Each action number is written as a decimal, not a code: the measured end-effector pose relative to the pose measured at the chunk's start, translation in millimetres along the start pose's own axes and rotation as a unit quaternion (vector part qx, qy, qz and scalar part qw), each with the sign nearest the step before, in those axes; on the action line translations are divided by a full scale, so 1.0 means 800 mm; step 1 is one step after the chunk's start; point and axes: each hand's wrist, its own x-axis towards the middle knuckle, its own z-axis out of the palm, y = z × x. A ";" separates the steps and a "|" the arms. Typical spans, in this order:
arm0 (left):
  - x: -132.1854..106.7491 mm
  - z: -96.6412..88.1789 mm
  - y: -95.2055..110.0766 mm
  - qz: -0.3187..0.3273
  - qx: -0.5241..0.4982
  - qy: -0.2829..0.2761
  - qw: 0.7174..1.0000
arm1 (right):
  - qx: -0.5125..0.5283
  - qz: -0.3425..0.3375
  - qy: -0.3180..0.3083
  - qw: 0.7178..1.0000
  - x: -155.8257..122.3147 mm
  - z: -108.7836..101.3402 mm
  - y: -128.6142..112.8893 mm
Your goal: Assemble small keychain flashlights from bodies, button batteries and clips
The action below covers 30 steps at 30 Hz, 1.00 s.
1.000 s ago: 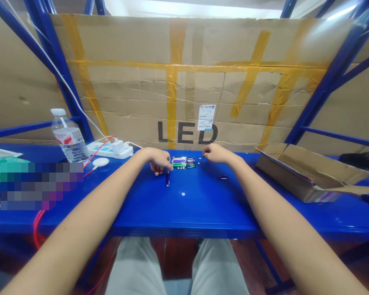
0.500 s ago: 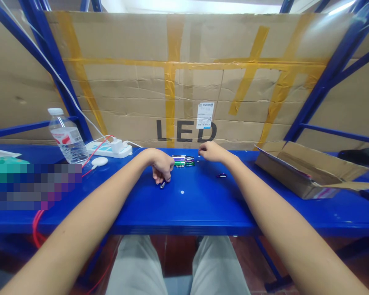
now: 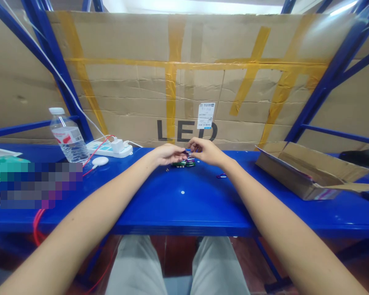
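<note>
My left hand (image 3: 171, 155) and my right hand (image 3: 203, 150) meet above the table. The left fingers are closed on a small dark metal tube (image 3: 187, 153), mostly hidden by them. My right fingers are bent in a pinch at its right end; what they grip is too small to make out. Right below both hands lies a row of slim shiny tubes with clips (image 3: 189, 162), green and purple, partly covered. A small purple carabiner clip (image 3: 222, 175) lies apart, below my right wrist. Near the left hand is a tiny copper-coloured piece (image 3: 167, 169).
An open cardboard box (image 3: 313, 190) stands on the blue table (image 3: 184, 213) at right. To the left are a water bottle (image 3: 68, 137), a white power strip (image 3: 123, 151), a round white pad (image 3: 100, 161) and red cable (image 3: 37, 225). A large cardboard sheet (image 3: 126, 94) stands behind.
My left hand has lifted the small metal tube and moved up and right, over the row. The right hand has shifted slightly left to meet it. The copper-coloured piece now shows.
</note>
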 end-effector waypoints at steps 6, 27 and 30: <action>-0.002 0.001 -0.001 0.053 0.072 -0.013 0.996 | 0.023 0.002 0.045 0.999 0.004 0.004 -0.009; -0.015 0.005 -0.014 0.236 0.705 -0.061 0.666 | -0.025 0.086 0.123 0.988 0.007 0.000 0.023; -0.016 0.006 -0.014 0.231 0.709 -0.061 0.664 | -0.012 0.079 0.105 0.991 0.007 0.002 0.027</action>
